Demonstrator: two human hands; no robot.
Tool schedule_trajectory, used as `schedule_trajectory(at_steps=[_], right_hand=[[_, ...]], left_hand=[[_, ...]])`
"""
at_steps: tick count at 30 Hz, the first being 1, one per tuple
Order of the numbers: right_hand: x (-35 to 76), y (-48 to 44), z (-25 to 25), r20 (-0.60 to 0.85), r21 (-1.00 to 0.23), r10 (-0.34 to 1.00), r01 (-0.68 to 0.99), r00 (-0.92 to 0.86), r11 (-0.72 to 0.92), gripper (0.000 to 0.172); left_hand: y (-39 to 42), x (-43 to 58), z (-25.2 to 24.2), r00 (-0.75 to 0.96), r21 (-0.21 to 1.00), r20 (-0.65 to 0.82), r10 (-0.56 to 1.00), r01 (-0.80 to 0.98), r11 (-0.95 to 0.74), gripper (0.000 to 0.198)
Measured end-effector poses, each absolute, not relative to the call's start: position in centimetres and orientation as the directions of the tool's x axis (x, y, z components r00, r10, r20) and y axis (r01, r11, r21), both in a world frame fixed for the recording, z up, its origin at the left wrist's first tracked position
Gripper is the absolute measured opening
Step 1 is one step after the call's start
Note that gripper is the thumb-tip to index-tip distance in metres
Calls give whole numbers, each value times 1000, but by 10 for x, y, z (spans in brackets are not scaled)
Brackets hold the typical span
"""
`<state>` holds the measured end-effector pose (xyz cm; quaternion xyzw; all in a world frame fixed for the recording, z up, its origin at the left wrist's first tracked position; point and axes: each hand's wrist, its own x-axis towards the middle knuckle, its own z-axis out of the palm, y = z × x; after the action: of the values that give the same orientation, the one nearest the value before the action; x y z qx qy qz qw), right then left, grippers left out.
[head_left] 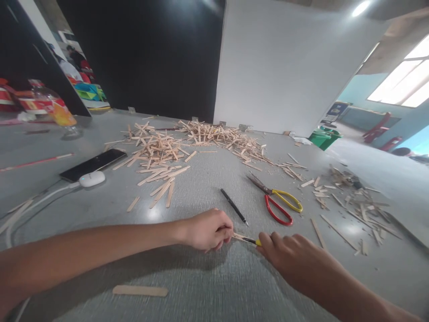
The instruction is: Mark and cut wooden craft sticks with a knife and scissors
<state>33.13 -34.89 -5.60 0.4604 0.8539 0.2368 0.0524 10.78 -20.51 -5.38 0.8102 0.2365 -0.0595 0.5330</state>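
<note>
My left hand [210,230] is closed, its fingers pinched round one end of a small wooden craft stick [237,236]. My right hand [293,255] wraps round a tool with a yellow handle [258,242] and a dark metal front, which meets the stick's other end; its exact kind is hidden by my fingers. Just beyond my hands lie a black pen [233,205] and scissors [268,191] with one red and one yellow handle loop. A single craft stick [140,290] rests on the grey table nearer to me.
Heaps of craft sticks [161,150] spread across the table's back. Cut stick pieces [365,210] litter the right side. At left are a phone [95,164], a white device [92,179] with a cable, and a drink bottle [55,107]. Black and white panels [268,67] stand behind.
</note>
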Motion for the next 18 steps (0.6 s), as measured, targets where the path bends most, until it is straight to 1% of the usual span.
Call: schedule_trajectory(at_steps=[3, 5, 7, 9, 12, 14, 15, 18], right_hand=[[337, -347, -59, 118, 415, 824, 781, -555, 467, 13], [329, -348, -53, 68, 453, 827, 756, -559, 473, 17], [317, -350, -45, 3, 509, 812, 700, -584, 501, 25], [312, -351, -42, -15, 527, 806, 680, -592, 509, 28], [321, -350, -53, 80, 478, 825, 748, -560, 461, 25], [332, -347, -62, 122, 437, 814, 767, -567, 469, 19], [336, -345, -65, 122, 428, 809, 766, -575, 480, 17], [337, -338, -64, 33, 442, 804, 731, -593, 521, 14]], left_hand=[[-205, 108, -54, 884, 841, -347, 313, 441, -312, 25], [-205, 108, -54, 885, 844, -345, 311, 438, -310, 25], [-205, 107, -53, 884, 844, -347, 314, 440, -307, 24], [-205, 107, -53, 881, 843, -348, 321, 444, -303, 25], [-204, 107, -53, 879, 846, -346, 327, 443, -296, 27], [-204, 109, -54, 880, 848, -345, 327, 441, -293, 28], [-205, 109, -54, 880, 849, -345, 326, 441, -292, 28], [-205, 109, -53, 881, 848, -348, 320, 442, -293, 30]])
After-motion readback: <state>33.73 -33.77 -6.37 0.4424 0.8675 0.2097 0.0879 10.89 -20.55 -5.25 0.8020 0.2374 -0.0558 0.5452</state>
